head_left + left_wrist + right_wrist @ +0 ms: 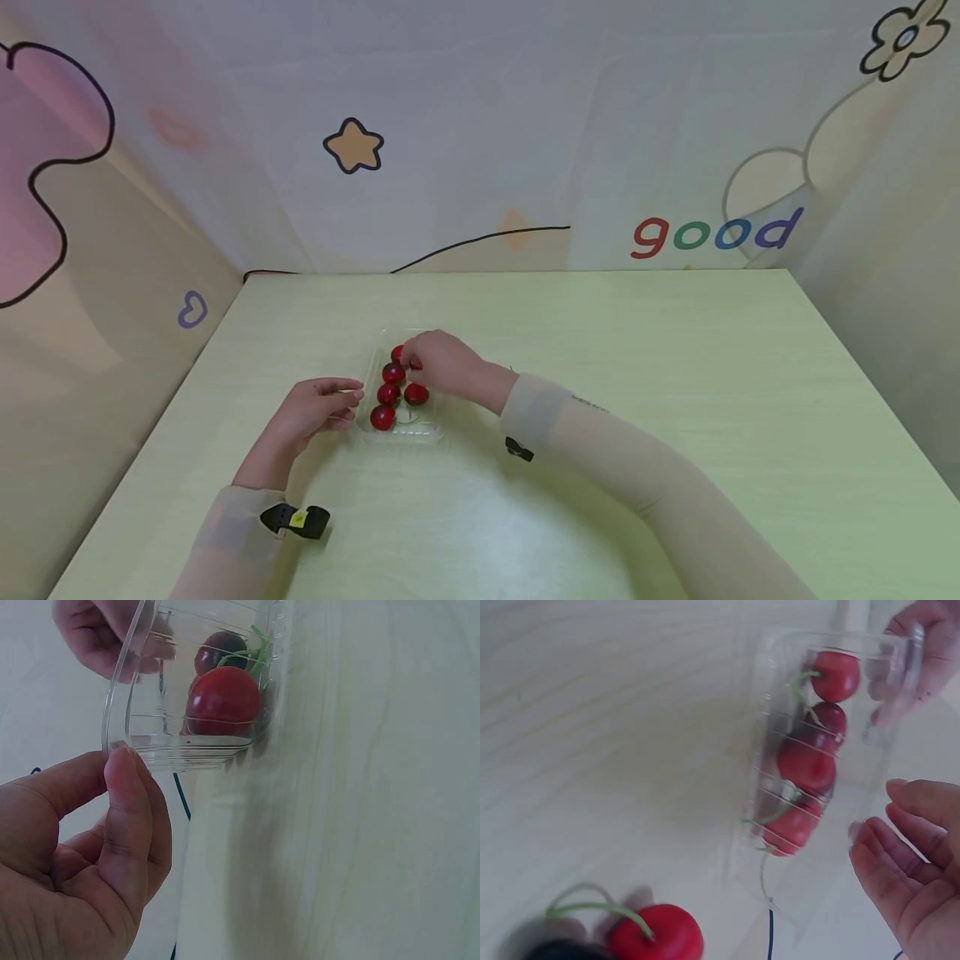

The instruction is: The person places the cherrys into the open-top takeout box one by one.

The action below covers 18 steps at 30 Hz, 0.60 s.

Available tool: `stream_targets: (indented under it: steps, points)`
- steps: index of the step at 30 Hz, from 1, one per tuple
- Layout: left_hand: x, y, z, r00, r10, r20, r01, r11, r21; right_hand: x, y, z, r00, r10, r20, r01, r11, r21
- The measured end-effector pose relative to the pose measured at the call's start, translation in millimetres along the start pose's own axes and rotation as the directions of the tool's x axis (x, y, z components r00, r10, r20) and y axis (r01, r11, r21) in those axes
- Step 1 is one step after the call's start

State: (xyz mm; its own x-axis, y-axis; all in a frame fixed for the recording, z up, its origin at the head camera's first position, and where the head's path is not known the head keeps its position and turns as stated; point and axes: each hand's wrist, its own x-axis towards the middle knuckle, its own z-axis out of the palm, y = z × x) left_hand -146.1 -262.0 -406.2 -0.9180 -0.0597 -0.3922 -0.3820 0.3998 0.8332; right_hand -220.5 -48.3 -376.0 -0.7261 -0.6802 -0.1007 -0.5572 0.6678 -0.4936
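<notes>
A clear plastic tray [435, 432] lies on the table with several red cherries [388, 394] in it, some with green stems. At the tray's left side, my left hand [311, 408] pinches its rim between thumb and fingers, as the left wrist view shows. Over the tray's far right part hovers my right hand [444, 362]. Its thumb and fingers stand apart in the right wrist view, with nothing seen between them. Another cherry [660, 934] with a curved stem lies outside the tray; my right arm hides it in the head view.
The pale table [637, 358] reaches back to a cloth backdrop [480, 125] with printed drawings and letters. Beside the loose cherry, a dark rounded thing [566, 951] is cut off by the right wrist view's bottom edge.
</notes>
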Motion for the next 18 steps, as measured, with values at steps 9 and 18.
stream_targets:
  steps: [9, 18]
  points:
    - [0.6, -2.1, 0.3, 1.000, -0.010, -0.010, 0.010, 1.000, 0.013, -20.4, 8.8, -28.7, 0.995, -0.057, -0.079, 0.062, 0.996, 0.062]
    - [-0.2, -2.0, -0.7, 1.000, -0.010, -0.010, 0.011, 1.000, 0.006, -51.9, 31.3, -47.9, 0.987, -0.046, -0.152, 0.064, 0.992, 0.113]
